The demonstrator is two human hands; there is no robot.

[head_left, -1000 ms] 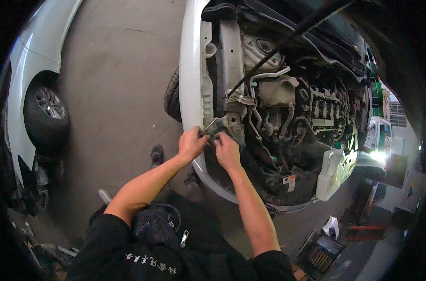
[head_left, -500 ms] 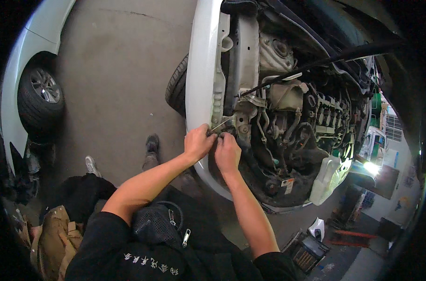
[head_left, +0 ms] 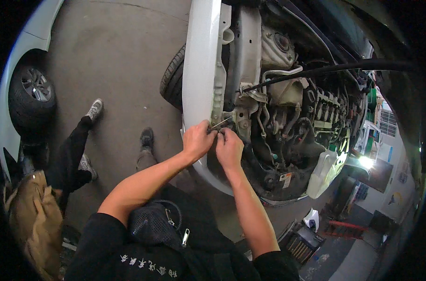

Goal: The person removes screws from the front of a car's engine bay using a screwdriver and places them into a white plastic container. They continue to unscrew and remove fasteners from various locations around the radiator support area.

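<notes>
Both my hands meet at the front corner of a car with its hood up, beside the white fender (head_left: 198, 75). My left hand (head_left: 197, 141) is closed in a pinch at the fender's inner edge. A thin, light-coloured rod (head_left: 221, 123) sticks out from its fingertips toward the engine bay. Close beside it, my right hand (head_left: 229, 149) is also closed, thumb and fingers pressed together. Something small and dark shows between the fingertips, too small to make out. Just past the hands lies the bare metal bracket (head_left: 243, 119) of the car's body.
A black hood prop (head_left: 325, 71) slants across the engine bay, above the engine (head_left: 327, 110). A translucent white reservoir (head_left: 323, 173) stands at the bay's near right corner. At left are another car's wheel (head_left: 33, 89) and a walking person carrying brown material (head_left: 35, 220).
The person at left has stepped forward, legs now in fuller view. My view has shifted slightly; both hands keep the same place and grip at the fender.
</notes>
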